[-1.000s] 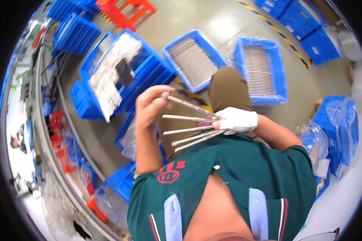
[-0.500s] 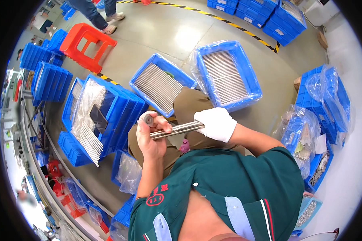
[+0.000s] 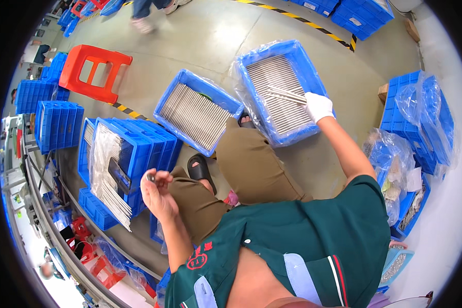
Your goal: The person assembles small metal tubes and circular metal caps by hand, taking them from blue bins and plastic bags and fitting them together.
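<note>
My right hand (image 3: 319, 106), in a white glove, is closed on a few slim metal rods (image 3: 287, 96). It reaches over the right edge of a plastic-lined blue crate (image 3: 307, 61), and the rods lie slantwise above the row of similar rods in it. My bare left hand (image 3: 160, 197) is raised near my left knee, fingers curled. Between its thumb and fingers sits a small grey metal cylinder (image 3: 150, 178), partly hidden by the fingers. A second blue crate (image 3: 226, 98), left of the first, holds another row of rods (image 3: 195, 115).
Stacked blue crates (image 3: 159, 149) stand at my left, topped with bagged rods (image 3: 110, 192) and a dark phone-like slab (image 3: 119, 176). A red stool (image 3: 90, 77) is beyond them. More crates (image 3: 416, 123) line the right wall. A person's legs (image 3: 143, 9) show at the top.
My right hand has carried the rods from in front of me out over the right crate. My left hand, apart from the rods now, has shifted left with the small cylinder. The view has shifted slightly.
</note>
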`<state>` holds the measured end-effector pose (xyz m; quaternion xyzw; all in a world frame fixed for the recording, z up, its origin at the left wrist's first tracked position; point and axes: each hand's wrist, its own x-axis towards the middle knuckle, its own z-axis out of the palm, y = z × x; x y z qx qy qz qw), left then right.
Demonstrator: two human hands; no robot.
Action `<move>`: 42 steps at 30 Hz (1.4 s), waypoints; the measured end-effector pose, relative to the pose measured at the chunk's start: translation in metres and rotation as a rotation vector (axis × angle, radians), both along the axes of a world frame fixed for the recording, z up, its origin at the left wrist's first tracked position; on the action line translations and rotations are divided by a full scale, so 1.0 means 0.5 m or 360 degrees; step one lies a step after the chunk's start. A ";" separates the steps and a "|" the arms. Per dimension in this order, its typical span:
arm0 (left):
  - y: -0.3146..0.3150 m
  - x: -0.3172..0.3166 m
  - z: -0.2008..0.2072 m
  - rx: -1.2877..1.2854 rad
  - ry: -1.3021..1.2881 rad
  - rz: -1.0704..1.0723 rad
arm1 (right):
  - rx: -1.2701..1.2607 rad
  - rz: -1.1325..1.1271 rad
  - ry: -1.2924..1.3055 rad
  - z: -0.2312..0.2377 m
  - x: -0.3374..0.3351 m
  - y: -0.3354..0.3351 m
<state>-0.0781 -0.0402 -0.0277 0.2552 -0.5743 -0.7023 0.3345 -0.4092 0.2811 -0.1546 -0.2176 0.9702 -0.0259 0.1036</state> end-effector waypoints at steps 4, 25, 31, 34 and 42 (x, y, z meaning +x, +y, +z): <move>-0.005 0.044 -0.001 -0.0270 -0.0449 0.0274 | 0.0108 0.0085 -0.0133 -0.087 -0.087 -0.028; -0.029 0.045 -0.019 -0.0473 -0.0883 0.0510 | 0.0060 0.0676 -0.0188 -0.225 -0.197 -0.107; -0.034 0.056 -0.020 -0.0441 -0.0867 0.0562 | 0.0088 0.0833 -0.0161 -0.221 -0.217 -0.129; -0.035 0.054 -0.020 -0.0454 -0.0860 0.0546 | 0.0099 0.0949 -0.0134 -0.232 -0.232 -0.143; -0.039 0.072 -0.022 -0.0407 -0.0819 0.0565 | -0.0018 0.0979 -0.0048 -0.243 -0.207 -0.196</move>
